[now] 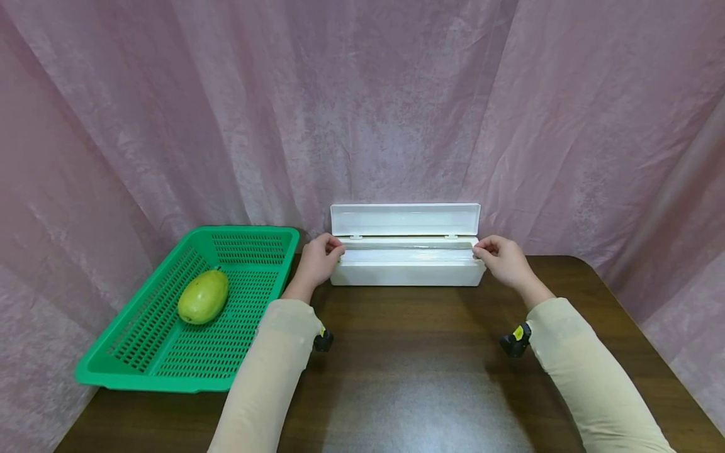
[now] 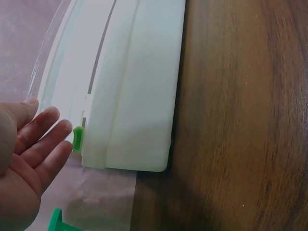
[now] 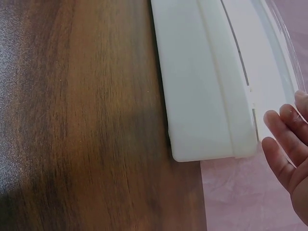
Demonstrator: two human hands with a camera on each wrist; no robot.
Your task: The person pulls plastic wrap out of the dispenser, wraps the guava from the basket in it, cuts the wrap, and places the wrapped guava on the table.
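Note:
A white cling film dispenser (image 1: 408, 275) sits at the back of the table with its lid (image 1: 404, 220) raised. Between both hands a strip of clear cling film (image 1: 408, 246) stretches above the box. My left hand (image 1: 318, 259) pinches the film's left end between thumb and index finger, its other fingers loosely bent in the left wrist view. At the opposite end, my right hand (image 1: 506, 259) pinches the film the same way. A green cutter slider (image 2: 78, 139) shows at the box's left end, close to the left fingers.
On the left stands a green plastic basket (image 1: 170, 381) holding a yellow-green oval fruit (image 1: 204, 297). Dark brown wooden tabletop (image 1: 413, 352) extends in front of the dispenser. A pink curtain (image 1: 396, 113) hangs right behind it.

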